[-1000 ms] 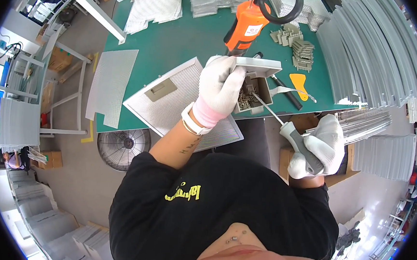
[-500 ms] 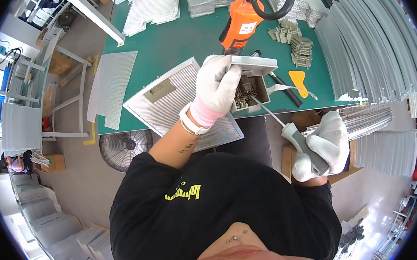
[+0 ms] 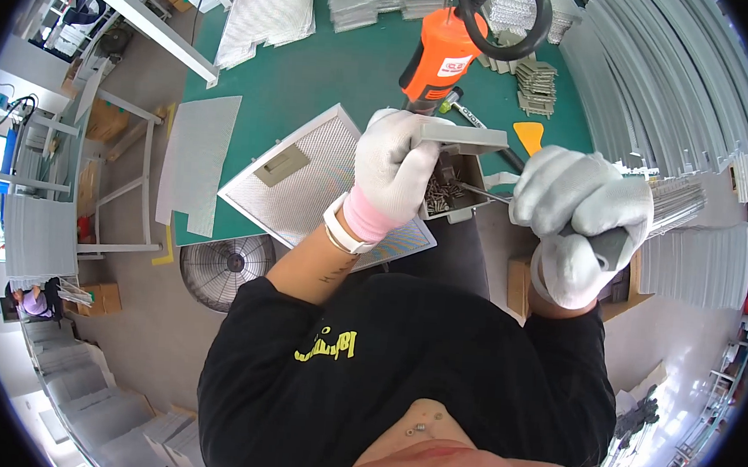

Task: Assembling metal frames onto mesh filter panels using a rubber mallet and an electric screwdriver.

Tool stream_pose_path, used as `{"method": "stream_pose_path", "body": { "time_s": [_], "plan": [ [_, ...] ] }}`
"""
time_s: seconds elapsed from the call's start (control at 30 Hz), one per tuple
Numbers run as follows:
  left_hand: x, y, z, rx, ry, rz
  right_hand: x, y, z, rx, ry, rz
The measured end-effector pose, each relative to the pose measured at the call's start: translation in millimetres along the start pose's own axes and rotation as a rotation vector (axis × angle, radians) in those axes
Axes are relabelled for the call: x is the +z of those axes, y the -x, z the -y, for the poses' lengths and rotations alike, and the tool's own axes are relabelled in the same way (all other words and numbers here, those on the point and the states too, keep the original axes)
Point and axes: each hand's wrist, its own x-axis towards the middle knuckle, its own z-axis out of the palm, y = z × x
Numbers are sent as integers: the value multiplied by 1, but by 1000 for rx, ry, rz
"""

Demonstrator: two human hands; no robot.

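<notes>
My left hand (image 3: 393, 165), in a white glove with a pink cuff, is closed on the side of a small grey box (image 3: 471, 210) of screws (image 3: 443, 198). A flat grey piece (image 3: 476, 138) stands along the box's far side, by my fingers. My right hand (image 3: 579, 213), also gloved, is wrapped round a screwdriver (image 3: 609, 246) with a grey handle. Its thin shaft points left into the box, its tip among the screws. Left of the box, a framed mesh panel (image 3: 324, 148) lies aslant on the green table (image 3: 263, 78), overhanging the near edge.
An orange power screwdriver (image 3: 442, 60) hangs just beyond my left hand. A marker-like tool (image 3: 467, 112), a yellow scraper (image 3: 528, 137) and grey clips (image 3: 537, 89) lie behind the box. Long metal strips (image 3: 653, 88) are stacked at right. A fan (image 3: 231, 263) stands at lower left.
My right hand has moved up and left, nearer the box, and its fingers have turned over the screwdriver handle. My left hand and the box have shifted slightly.
</notes>
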Motion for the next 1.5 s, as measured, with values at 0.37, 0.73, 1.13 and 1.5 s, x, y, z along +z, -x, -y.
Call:
{"method": "stream_pose_path", "body": {
  "time_s": [0.37, 0.73, 1.13, 1.5],
  "plan": [
    [4, 2, -2, -26, 13, 31, -4, -24, -1, -27, -122, 164],
    [3, 3, -1, -53, 41, 2, -3, 12, -37, -492, -274, 71],
    [1, 0, -4, 70, -73, 38, 14, -26, -9, 80, -25, -12],
    [8, 1, 0, -82, 76, 0, 21, 5, -32, -711, -45, 75]
  ]
}}
